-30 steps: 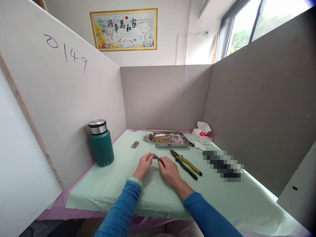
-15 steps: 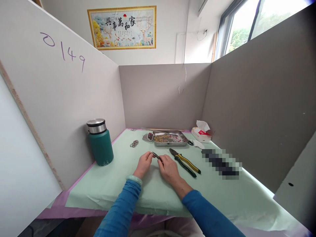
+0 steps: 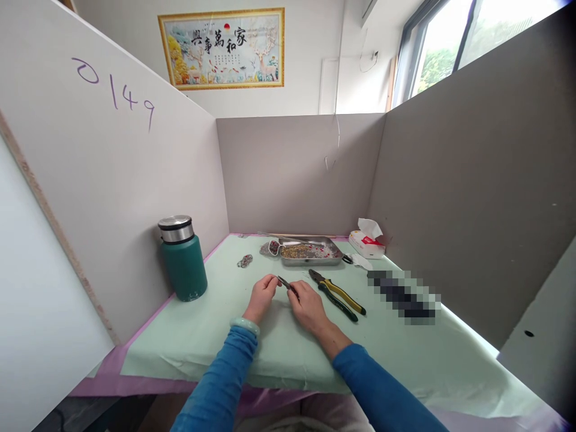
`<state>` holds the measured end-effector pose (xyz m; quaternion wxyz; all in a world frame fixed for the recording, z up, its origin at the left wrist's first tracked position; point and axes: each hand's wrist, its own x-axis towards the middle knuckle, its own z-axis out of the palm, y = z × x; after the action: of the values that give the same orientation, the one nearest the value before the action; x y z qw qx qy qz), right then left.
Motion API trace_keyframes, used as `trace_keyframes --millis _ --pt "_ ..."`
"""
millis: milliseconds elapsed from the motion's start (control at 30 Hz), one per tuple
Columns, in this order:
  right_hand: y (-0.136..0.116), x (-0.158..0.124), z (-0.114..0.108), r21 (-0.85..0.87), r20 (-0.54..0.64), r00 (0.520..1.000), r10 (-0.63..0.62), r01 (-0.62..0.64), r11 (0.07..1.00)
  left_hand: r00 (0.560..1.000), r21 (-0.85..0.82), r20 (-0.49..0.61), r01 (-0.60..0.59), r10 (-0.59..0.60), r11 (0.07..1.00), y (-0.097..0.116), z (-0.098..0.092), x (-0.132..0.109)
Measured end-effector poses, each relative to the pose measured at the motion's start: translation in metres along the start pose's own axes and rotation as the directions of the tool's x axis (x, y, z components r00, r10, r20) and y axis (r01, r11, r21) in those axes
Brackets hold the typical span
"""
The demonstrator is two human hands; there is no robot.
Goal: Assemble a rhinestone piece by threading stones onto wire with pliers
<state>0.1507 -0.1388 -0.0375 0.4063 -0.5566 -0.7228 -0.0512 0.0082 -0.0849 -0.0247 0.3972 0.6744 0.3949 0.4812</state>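
Observation:
My right hand is closed round a small dark pair of pliers whose tip points up and left. My left hand rests on the green cloth with its fingertips pinched together right at that tip; what it pinches is too small to make out. A pale green bangle sits on my left wrist. Both sleeves are blue. A larger pair of pliers with yellow and green handles lies just right of my right hand.
A metal tray of small gold and red bits stands at the back. A small pile of beads lies left of it. A green flask stands by the left wall, a tissue pack at back right. Grey partitions enclose three sides.
The camera has tilted slightly. Both hands stay together in the same place on the cloth, still holding the small pliers.

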Motion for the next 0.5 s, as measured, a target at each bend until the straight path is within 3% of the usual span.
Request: trace_keyframes --millis 500 --pt "-0.0030 -0.0004 -0.0010 -0.048 0.002 1.000 -0.011 0.011 0.999 0.995 0.082 -0.013 -0.099 0.100 0.992 0.0061 0.0005 -0.0026"
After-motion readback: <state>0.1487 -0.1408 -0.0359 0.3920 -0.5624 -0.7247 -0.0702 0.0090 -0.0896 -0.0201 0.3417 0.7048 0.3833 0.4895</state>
